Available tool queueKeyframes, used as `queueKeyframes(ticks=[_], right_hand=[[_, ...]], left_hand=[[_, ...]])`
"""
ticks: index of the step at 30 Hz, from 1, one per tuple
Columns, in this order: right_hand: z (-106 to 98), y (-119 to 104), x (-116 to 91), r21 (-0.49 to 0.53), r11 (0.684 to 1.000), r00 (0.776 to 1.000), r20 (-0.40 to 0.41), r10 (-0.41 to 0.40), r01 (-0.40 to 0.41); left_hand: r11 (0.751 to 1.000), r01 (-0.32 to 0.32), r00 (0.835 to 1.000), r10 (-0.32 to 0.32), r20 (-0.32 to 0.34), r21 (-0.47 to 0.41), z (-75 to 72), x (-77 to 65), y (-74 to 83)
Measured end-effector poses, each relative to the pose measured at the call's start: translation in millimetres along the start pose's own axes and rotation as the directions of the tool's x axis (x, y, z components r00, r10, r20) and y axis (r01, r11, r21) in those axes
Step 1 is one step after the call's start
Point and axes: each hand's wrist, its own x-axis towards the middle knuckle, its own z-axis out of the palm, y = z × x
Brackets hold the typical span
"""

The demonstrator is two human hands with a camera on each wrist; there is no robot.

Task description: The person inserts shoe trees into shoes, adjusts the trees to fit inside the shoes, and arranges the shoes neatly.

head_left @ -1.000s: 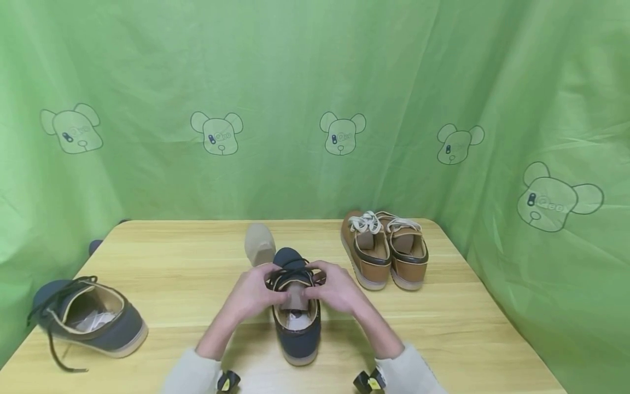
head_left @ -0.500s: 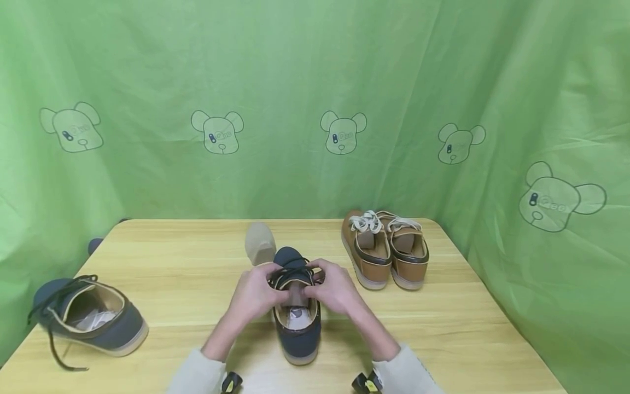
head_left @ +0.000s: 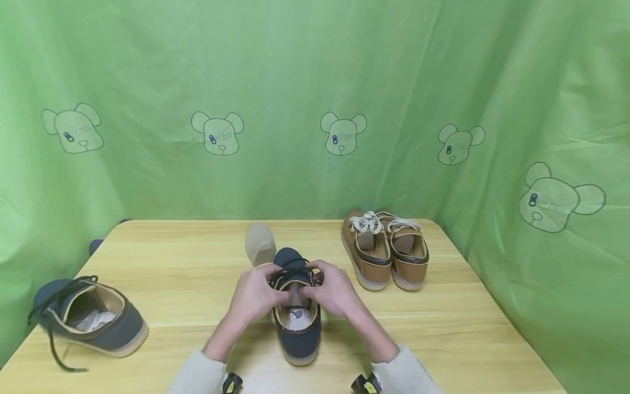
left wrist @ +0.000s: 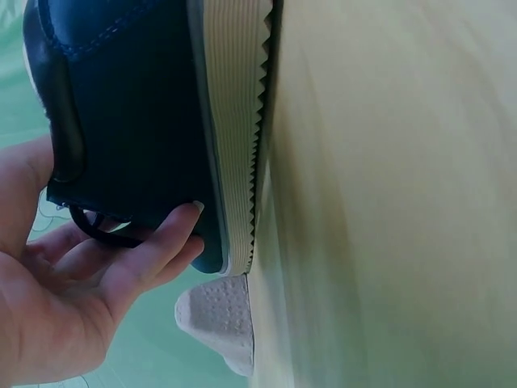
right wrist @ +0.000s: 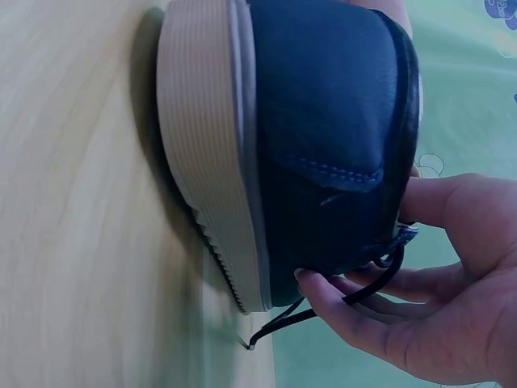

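A navy lace-up shoe [head_left: 298, 345] stands on the table with its heel toward me. My left hand [head_left: 258, 293] grips its left side near the laces, fingers outside and thumb inside the opening. The right hand [head_left: 333, 290] grips the other side the same way. Both thumbs press on a grey-brown shoe insert [head_left: 296, 295] under the tongue; its front part is hidden inside the shoe. In the left wrist view the fingers [left wrist: 166, 242] lie along the navy upper. A black lace [right wrist: 376, 284] loops over the fingers in the right wrist view.
A loose beige shoe insert [head_left: 259, 241] lies just beyond the shoe's toe. Another navy shoe [head_left: 93, 317] stands at the left, its lace trailing on the table [head_left: 467, 328]. Two brown shoes [head_left: 376, 268] with white laces stand at back right. A green curtain [head_left: 280, 180] surrounds the table.
The insert under the thumbs has slid slightly forward into the shoe. Both forearms have shifted slightly inward; the hands keep their grip, and the shoe stays in place.
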Motion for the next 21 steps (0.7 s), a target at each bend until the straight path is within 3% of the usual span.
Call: queueKeyframes(ticks=[5, 9, 13, 18, 21], right_hand=[[1.1, 0.5, 0.1, -0.005, 1.0, 1.0, -0.019, -0.014, 0.014], [0.7, 0.3, -0.5, -0.009, 1.0, 1.0, -0.01, -0.016, 0.016], [0.7, -0.1, -1.1, -0.017, 1.0, 1.0, 0.0, -0.012, 0.012], [1.3, -1.1, -0.9, -0.007, 1.0, 1.0, 0.003, -0.006, 0.006], [1.5, -1.1, -0.4, 0.003, 1.0, 1.0, -0.001, -0.002, 0.002]], left_hand=[[1.0, -0.005, 1.0, 0.005, -0.007, 0.015, 1.8, 0.4, 0.0], [1.0, -0.022, 0.999, 0.022, 0.03, 0.006, -1.5, 0.2, 0.5], [0.997, -0.022, 0.991, 0.031, 0.129, -0.071, -10.0, 0.5, -0.6], [0.978, 0.038, 0.961, 0.021, 0.275, -0.207, -21.9, 2.0, -6.8], [0.97, 0.063, 0.95, 0.013, 0.313, -0.233, -26.5, 3.5, -10.1]])
